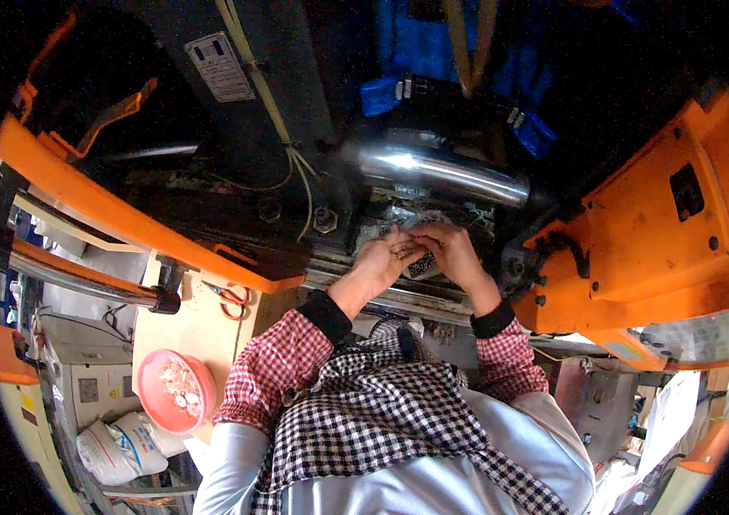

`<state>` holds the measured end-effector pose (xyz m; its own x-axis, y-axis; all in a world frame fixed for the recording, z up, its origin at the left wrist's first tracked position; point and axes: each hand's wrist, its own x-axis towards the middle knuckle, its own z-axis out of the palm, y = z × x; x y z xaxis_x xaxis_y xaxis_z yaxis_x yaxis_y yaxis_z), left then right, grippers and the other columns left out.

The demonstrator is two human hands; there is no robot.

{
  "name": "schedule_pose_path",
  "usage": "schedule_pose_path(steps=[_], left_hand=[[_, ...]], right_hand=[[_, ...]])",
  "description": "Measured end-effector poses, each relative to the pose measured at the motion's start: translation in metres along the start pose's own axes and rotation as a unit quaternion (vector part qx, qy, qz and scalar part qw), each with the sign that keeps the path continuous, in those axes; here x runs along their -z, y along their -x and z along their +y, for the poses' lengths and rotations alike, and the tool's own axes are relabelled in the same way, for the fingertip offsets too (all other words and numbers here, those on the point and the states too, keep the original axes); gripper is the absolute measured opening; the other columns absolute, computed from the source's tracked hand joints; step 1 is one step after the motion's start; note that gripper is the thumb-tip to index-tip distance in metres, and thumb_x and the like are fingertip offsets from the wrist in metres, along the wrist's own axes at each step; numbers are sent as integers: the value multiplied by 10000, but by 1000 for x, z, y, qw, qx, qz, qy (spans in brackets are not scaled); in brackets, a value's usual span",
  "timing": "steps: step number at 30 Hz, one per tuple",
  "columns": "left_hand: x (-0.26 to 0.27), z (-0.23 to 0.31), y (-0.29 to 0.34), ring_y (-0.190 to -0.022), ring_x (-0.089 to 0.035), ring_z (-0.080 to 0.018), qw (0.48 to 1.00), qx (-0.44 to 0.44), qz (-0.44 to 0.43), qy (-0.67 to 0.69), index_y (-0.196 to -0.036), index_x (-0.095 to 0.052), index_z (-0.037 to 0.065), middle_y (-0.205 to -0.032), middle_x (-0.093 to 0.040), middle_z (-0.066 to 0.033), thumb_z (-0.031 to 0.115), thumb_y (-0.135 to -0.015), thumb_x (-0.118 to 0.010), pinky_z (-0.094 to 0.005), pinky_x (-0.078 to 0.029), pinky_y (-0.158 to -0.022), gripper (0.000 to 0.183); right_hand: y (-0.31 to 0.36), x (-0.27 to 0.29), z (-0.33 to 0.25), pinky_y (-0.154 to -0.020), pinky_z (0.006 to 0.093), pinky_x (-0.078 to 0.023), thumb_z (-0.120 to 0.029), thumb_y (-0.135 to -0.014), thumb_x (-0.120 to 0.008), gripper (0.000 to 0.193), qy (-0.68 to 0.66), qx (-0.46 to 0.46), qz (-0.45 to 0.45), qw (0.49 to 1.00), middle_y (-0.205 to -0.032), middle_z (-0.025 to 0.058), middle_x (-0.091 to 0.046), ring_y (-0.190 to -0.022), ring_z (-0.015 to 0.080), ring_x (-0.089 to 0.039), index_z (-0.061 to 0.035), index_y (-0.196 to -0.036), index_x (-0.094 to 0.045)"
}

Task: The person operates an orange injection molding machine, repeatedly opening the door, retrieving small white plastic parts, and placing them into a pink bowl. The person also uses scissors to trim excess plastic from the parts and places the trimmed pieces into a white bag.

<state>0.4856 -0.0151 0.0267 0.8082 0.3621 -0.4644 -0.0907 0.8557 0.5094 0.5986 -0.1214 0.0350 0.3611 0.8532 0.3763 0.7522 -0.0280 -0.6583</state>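
Observation:
Inside the machine, my left hand (384,260) and my right hand (452,251) meet in front of the shiny metal rod (442,167). The left palm is turned partly upward with its fingers curled. Fingers of my right hand pinch against those of the left, and whatever lies between them is too small to name. Crinkled see-through plastic (375,230) shows just behind the hands, with a dark speckled patch beneath them. Both forearms, in red checked sleeves with black cuffs, reach forward over a metal ledge (373,296).
Orange machine panels flank me, a long bar (150,219) on the left and a broad guard (665,232) on the right. A pink bowl (177,390) of small pale parts and orange-handled scissors (229,300) rest on a board (197,330). White sacks (124,451) lie below.

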Motion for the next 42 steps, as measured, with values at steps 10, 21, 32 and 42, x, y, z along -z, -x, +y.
schedule_pose_path(steps=[10, 21, 32, 42], left_hand=[[5, 3, -5, -972, -521, -283, 999, -10, -4, 38, -966, -470, -37, -965, -561, -142, 102, -906, -405, -487, -397, -929, 165], [4, 8, 5, -1004, -528, -296, 994, -38, -96, -23, -990, -502, -124, -1035, -522, -199, -59, -842, -416, -371, -450, -918, 183], [11, 4, 5, -905, -546, -190, 994, 4, -6, -108, -971, -587, 2, -981, -593, -76, 79, -823, -568, -305, -454, -794, 167], [20, 35, 34, -709, -497, -78, 988, -37, -46, -146, -891, -599, -3, -832, -581, -21, 79, -810, -599, -192, -411, -596, 115]], right_hand=[[-3, 3, -7, -684, 307, -492, 14, -747, -588, 172, -76, -26, 26, 996, -873, 122, -640, -771, 234, -625, -15, -911, -633], [10, 1, 20, -671, 340, -493, -21, -739, -602, 192, 48, -19, 42, 998, -889, 145, -623, -793, 296, -611, -21, -929, -627], [11, -2, -5, -700, 310, -491, 7, -743, -603, 413, 5, -27, 58, 998, -940, 142, -629, -852, 272, -622, -36, -1146, -526], [-5, -16, -39, -740, 413, -462, -126, -723, -627, 407, 50, 42, 39, 997, -945, 143, -614, -799, 350, -574, -119, -1125, -562]])
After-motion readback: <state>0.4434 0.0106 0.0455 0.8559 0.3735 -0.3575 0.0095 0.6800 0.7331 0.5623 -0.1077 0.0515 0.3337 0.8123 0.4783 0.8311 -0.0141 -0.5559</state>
